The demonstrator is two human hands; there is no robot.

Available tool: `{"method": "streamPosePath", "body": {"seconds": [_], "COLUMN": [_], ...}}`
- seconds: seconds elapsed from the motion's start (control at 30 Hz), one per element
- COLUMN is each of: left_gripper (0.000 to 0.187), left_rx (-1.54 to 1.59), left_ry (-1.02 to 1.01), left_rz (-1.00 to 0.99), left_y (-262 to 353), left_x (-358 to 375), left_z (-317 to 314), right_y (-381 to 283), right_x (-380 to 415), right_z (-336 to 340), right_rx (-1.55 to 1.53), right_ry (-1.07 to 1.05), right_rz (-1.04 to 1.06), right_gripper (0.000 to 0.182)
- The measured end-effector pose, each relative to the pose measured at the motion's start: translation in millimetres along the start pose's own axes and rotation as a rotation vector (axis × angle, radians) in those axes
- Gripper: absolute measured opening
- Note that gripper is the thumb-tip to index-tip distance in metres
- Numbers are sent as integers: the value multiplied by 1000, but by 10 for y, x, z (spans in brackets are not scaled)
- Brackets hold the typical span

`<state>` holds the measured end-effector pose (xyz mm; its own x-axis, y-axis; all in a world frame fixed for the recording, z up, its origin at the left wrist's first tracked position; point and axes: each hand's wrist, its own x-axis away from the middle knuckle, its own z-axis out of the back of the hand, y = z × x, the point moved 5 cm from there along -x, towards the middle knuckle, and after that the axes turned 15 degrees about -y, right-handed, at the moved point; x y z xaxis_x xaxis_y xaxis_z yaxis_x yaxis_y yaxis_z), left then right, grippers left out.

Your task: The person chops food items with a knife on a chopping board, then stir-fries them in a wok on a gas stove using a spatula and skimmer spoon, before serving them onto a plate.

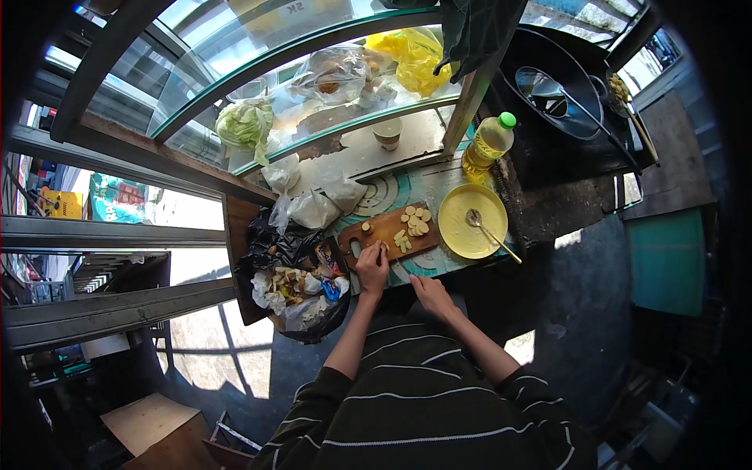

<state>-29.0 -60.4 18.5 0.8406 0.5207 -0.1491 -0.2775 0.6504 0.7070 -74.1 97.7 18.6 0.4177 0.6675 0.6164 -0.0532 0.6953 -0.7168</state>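
Observation:
A wooden cutting board (380, 229) lies on the counter, with pale round slices (416, 220), cut strips (403, 241) and a small round piece (366, 227) on it. My left hand (372, 270) rests at the board's near edge, fingers pinched together; whatever is between them is too small to make out. Just right of it, my right hand (432, 296) is at the counter's front edge with its fingers curled, and what it may hold is hidden. A yellow plate (462, 205) beside the board carries a metal spoon (487, 231).
Left of the board hangs a black bag of scraps (305, 301); white plastic bags (317, 207) sit behind it. An oil bottle (487, 147) stands behind the plate. A large wok (548, 86) is at back right. The glass case (313, 78) holds a cabbage (244, 125).

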Motion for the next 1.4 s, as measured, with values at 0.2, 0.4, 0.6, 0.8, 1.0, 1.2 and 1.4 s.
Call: {"method": "streamPosePath", "body": {"seconds": [0.2, 0.4, 0.6, 0.8, 1.0, 1.2, 1.4], "left_gripper": [19, 18, 19, 21, 22, 25, 26], "left_rx": [-7, -4, -15, 20, 103, 13, -117], "left_ry": [8, 13, -3, -40, -99, -62, 9], "left_rz": [4, 14, 10, 28, 20, 6, -15], "left_y": [24, 29, 26, 32, -35, -104, 49], "left_x": [5, 1, -7, 32, 49, -19, -85], "left_z": [3, 1, 21, 55, 112, 173, 183], "right_y": [71, 158, 251, 337, 266, 293, -11], "right_x": [-200, -291, -146, -24, -69, -121, 122], "right_z": [-43, -103, -70, -176, -171, -17, 258], "right_rx": [5, 7, -146, -927, -944, -382, 58], "right_ry": [-50, -56, -79, -497, -416, -16, 255], "right_rz": [94, 96, -12, -270, -180, -63, -71], "right_gripper": [47, 49, 52, 44, 46, 44, 32]}}
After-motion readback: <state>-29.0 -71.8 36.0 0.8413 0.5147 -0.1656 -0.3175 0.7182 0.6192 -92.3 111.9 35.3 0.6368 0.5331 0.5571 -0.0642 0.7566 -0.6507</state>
